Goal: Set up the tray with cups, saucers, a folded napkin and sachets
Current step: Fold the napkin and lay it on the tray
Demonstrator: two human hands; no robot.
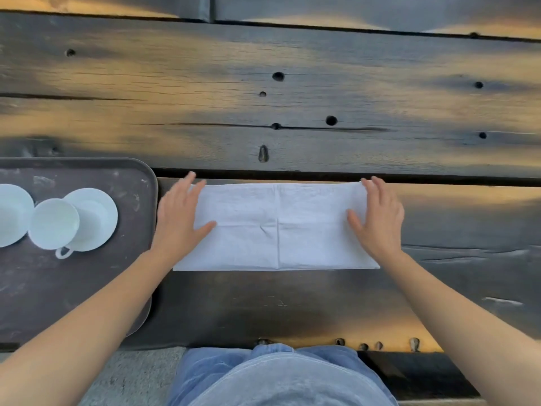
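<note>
A white cloth napkin [278, 227] lies flat on the dark wooden table as a long rectangle with a crease down its middle. My left hand [178, 218] presses its left end with straight fingers. My right hand [377, 218] lies flat on its right end the same way. To the left sits a dark tray [87, 288]. On it a white cup [54, 224] stands partly on a white saucer [96, 218], its handle toward me. Another white saucer or cup [13, 215] is cut off by the left frame edge. No sachets are in view.
The rough wooden table [292, 98] has knots, holes and gaps between planks and stretches far beyond the napkin. Its near edge runs just in front of my body, with pale floor below at the left.
</note>
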